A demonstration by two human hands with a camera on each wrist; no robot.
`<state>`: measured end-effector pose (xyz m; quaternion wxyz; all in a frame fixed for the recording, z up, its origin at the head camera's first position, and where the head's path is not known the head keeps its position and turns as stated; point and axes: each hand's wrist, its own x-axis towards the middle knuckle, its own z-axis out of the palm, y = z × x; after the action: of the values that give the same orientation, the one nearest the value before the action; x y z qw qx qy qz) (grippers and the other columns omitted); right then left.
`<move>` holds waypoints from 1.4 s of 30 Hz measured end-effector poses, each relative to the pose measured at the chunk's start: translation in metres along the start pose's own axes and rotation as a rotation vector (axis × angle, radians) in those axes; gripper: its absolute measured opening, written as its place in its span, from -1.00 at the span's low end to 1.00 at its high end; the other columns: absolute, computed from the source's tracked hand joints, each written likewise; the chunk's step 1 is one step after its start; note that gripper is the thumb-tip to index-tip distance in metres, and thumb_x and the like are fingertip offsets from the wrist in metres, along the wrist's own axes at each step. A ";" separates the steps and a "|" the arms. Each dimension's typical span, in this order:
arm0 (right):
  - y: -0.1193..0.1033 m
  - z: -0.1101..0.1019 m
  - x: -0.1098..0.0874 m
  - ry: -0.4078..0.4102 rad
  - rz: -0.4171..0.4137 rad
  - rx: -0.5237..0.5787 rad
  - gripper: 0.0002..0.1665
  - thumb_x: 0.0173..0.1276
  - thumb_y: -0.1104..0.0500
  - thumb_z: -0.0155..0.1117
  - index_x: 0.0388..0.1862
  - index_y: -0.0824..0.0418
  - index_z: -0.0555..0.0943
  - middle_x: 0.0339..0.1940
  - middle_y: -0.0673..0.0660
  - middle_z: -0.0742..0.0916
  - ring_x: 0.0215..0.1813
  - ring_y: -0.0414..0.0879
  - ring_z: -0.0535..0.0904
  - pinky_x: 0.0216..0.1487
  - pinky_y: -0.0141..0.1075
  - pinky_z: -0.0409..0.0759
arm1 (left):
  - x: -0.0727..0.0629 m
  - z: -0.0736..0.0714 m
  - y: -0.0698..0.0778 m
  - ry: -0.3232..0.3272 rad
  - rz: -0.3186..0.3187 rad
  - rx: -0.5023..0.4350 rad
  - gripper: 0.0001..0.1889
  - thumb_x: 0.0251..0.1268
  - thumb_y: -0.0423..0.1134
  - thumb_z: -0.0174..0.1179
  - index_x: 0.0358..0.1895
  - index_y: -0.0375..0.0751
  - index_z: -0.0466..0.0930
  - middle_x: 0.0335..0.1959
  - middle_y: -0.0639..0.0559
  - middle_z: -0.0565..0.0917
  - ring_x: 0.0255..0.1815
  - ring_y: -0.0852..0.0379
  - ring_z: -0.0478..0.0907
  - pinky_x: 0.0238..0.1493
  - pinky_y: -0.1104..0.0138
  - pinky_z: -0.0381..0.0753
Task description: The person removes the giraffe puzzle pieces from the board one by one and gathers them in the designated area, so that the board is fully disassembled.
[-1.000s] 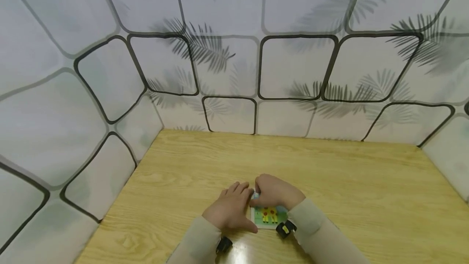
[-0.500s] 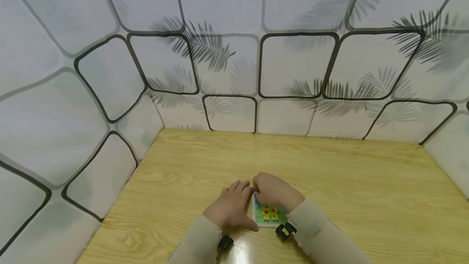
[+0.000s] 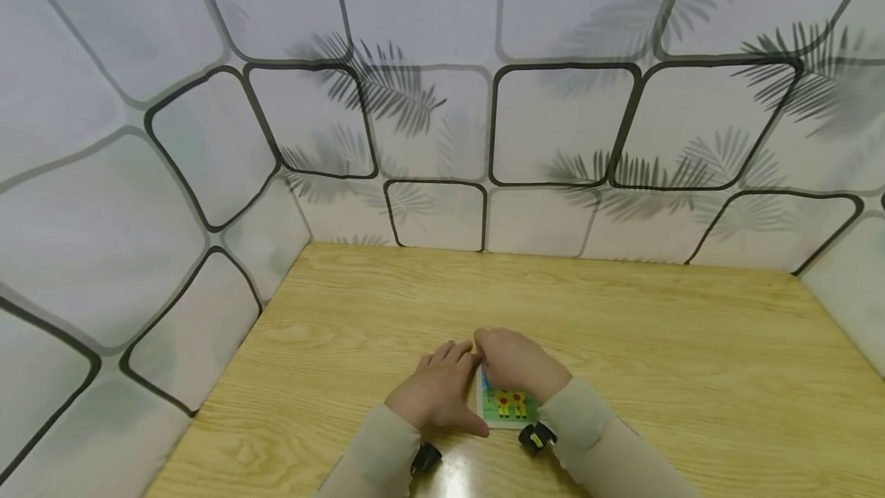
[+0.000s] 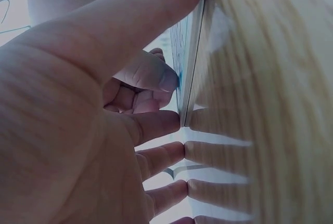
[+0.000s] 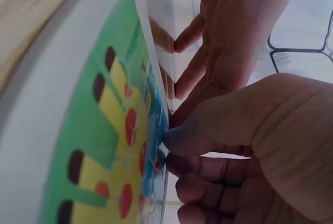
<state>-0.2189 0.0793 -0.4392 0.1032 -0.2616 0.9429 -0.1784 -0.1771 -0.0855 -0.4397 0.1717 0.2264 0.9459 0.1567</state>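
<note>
A jigsaw puzzle lies flat on the table, its white frame around a yellow, red-spotted giraffe on green and blue. My left hand rests along its left side. Spread fingers touch the tabletop, with the forefinger at the far left corner and the thumb at the near left corner. My right hand arches over the puzzle's far part with curled fingers. In the right wrist view, its thumb and forefinger tip pinch at a puzzle piece near the far left corner. My right hand hides much of the puzzle's upper half in the head view.
The wood-grain table reaches back to a pale wall covering with dark outlines and leaf prints. Similar covering stands at the left and right sides. A black wrist device sits by my right sleeve, close to the puzzle's near right corner.
My right hand has shifted slightly left toward the puzzle's far left corner, and its thumb has drawn in. More of the puzzle's left part shows. The left hand stays nearly still.
</note>
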 end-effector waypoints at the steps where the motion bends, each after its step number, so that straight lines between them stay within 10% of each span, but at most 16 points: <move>1: 0.000 0.000 0.000 -0.002 0.006 0.000 -0.86 0.27 0.40 0.25 -0.29 0.18 0.54 -0.42 0.01 0.57 -0.39 -0.10 0.45 -0.24 -0.17 0.55 | 0.000 0.000 0.000 0.000 0.000 0.000 0.13 -0.12 0.34 0.51 0.56 0.00 0.21 0.59 -0.05 0.16 0.60 -0.14 0.03 0.47 -0.13 0.15; 42: 0.002 0.002 0.002 -0.006 0.052 0.034 -0.78 0.21 0.45 0.25 -0.32 0.16 0.51 -0.43 0.04 0.57 -0.42 -0.08 0.47 -0.38 -0.22 0.53 | 0.000 0.002 0.000 0.012 -0.006 0.008 0.11 -0.10 0.33 0.51 0.54 -0.02 0.23 0.59 -0.03 0.18 0.59 -0.12 0.05 0.47 -0.14 0.17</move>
<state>-0.2204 0.0795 -0.4424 0.1150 -0.2357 0.9459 -0.1909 -0.1763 -0.0851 -0.4421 0.1658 0.2232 0.9482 0.1537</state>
